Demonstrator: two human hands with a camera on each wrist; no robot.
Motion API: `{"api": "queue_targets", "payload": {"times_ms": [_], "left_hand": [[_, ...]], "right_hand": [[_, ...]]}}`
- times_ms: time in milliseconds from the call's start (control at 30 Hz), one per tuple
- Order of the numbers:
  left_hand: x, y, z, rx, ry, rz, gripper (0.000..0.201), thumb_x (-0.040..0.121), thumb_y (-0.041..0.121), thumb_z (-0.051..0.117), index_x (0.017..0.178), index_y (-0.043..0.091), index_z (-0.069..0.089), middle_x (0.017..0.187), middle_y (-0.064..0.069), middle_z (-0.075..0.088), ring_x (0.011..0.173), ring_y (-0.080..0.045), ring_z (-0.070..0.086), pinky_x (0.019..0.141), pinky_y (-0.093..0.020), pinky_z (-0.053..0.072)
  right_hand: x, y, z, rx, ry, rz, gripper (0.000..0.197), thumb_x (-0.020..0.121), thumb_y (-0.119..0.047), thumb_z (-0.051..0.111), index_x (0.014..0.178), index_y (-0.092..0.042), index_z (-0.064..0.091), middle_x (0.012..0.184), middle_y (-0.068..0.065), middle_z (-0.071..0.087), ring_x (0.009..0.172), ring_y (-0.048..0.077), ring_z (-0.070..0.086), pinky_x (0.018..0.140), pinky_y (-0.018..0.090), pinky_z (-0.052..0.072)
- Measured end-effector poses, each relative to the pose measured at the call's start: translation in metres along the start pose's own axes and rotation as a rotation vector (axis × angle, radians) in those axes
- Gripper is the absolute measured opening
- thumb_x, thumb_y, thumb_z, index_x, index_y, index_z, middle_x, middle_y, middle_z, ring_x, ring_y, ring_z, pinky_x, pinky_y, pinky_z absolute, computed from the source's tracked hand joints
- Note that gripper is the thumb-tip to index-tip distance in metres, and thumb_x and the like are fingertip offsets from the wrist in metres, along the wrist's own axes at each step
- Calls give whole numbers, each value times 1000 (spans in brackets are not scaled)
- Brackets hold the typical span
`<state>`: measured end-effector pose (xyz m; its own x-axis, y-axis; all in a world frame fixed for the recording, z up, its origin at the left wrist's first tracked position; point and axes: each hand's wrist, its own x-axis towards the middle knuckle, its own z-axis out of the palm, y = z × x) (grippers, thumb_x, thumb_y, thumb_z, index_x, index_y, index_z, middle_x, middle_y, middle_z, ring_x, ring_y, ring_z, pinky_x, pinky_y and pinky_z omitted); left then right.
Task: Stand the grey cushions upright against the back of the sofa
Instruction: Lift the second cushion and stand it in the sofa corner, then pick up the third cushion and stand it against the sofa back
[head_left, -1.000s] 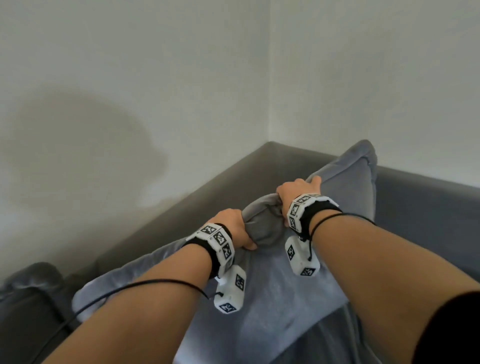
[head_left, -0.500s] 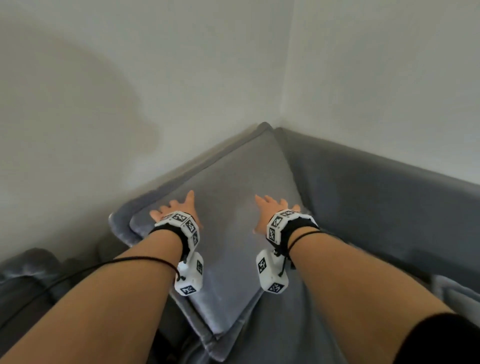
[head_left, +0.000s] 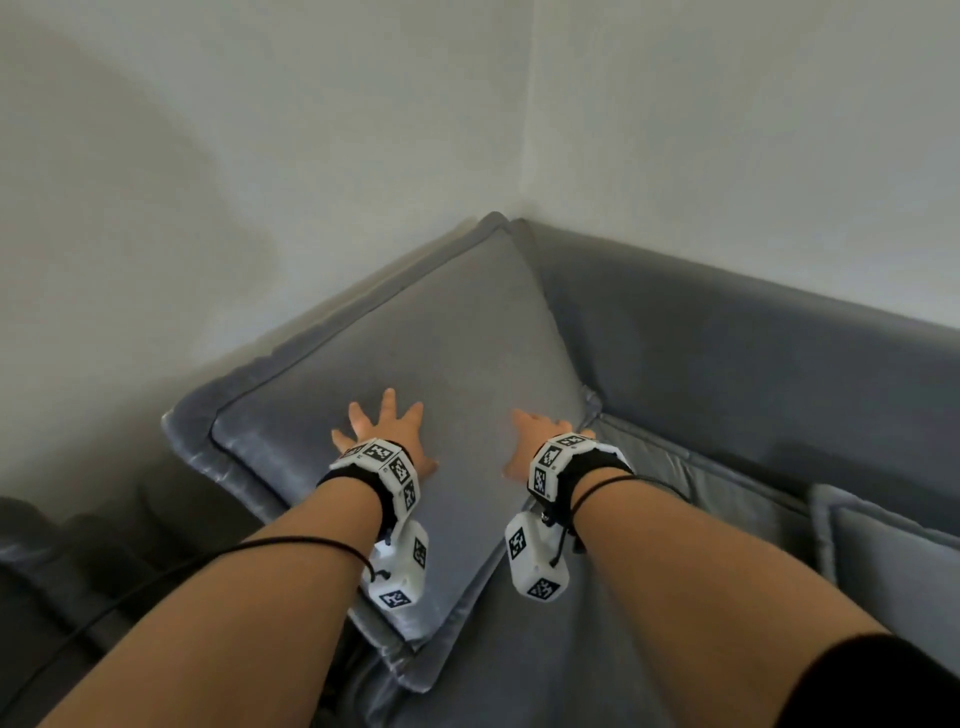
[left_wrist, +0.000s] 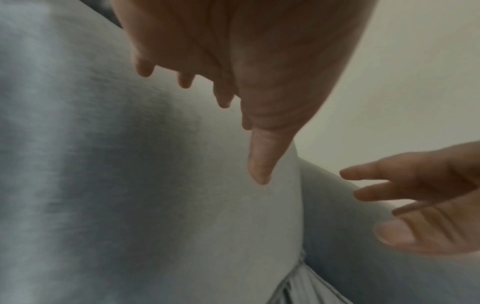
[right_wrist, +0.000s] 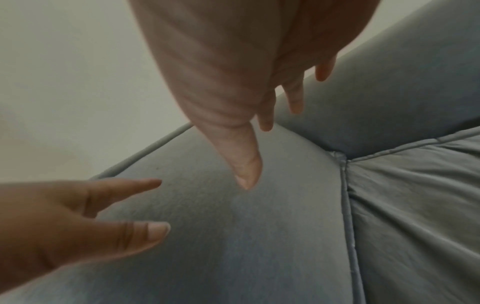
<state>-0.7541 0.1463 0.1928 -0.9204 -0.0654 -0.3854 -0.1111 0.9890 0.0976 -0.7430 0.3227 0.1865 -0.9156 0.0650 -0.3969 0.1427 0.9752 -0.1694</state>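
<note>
1. Now the grey cushion (head_left: 415, 364) leans upright against the sofa back (head_left: 727, 364) in the corner, its top corner at about 12 o'clock where the two walls (head_left: 260, 156) meet, its lower edge resting on the seat (head_left: 519, 675) at 6 o'clock.
2. On its face the left hand (head_left: 384, 436) lies flat with fingers (left_wrist: 144, 67) spread apart, gripping nothing.
3. At 3 o'clock from it, near the cushion's right edge, the right hand (head_left: 535, 441) is likewise flat and spread; its fingers (right_wrist: 294, 98) are straight and clamp nothing.
4. Whether the palms press firmly or merely brush the fabric is hard to tell, since both wrist views are blurred.
5. Judged from how it lies, this cushion's placing looks about done; a last pat and letting go seem all that remains for it.
6. Further out, at roughly 4 o'clock by the frame's right edge, a second grey cushion (head_left: 893, 561) lies lower on the seat and does not appear to stand against the back; it is likely what is left of the task.
7. At 8 o'clock a darker sofa arm (head_left: 62, 545) shows, with a black cable (head_left: 291, 545) crossing the left forearm.
</note>
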Motion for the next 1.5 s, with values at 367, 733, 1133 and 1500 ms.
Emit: {"api": "queue_targets", "payload": {"times_ms": [367, 733, 1133, 1500], "left_hand": [[-19, 158, 7, 49, 3, 310, 79, 83, 56, 57, 149, 25, 27, 159, -4, 23, 144, -38, 20, 116, -53, 23], [-111, 372, 123, 96, -126, 602, 75, 84, 56, 56, 147, 23, 34, 152, -6, 39, 140, -33, 37, 115, -41, 31], [-226, 558, 272, 219, -254, 722, 69, 88, 51, 55, 147, 20, 35, 151, -7, 41, 139, -35, 36, 112, -37, 30], [-204, 669, 310, 296, -237, 590, 71, 90, 53, 52, 148, 18, 31, 151, -7, 40, 138, -34, 37, 112, -41, 32]], "right_hand": [[-41, 136, -2, 176, 147, 226, 57, 82, -37, 55, 134, -22, 38, 140, 11, 49, 126, 36, 48, 103, 51, 37], [-160, 380, 66, 437, 169, 727, 60, 74, -39, 58, 129, -20, 44, 132, 9, 56, 119, 34, 55, 101, 47, 43], [-259, 609, 164, 622, 72, 951, 61, 69, -30, 62, 127, -17, 49, 127, 11, 61, 114, 35, 60, 101, 46, 44], [-232, 728, 177, 665, -74, 910, 75, 76, -28, 71, 142, -31, 34, 151, 8, 26, 135, 42, 34, 107, 52, 38]]}}
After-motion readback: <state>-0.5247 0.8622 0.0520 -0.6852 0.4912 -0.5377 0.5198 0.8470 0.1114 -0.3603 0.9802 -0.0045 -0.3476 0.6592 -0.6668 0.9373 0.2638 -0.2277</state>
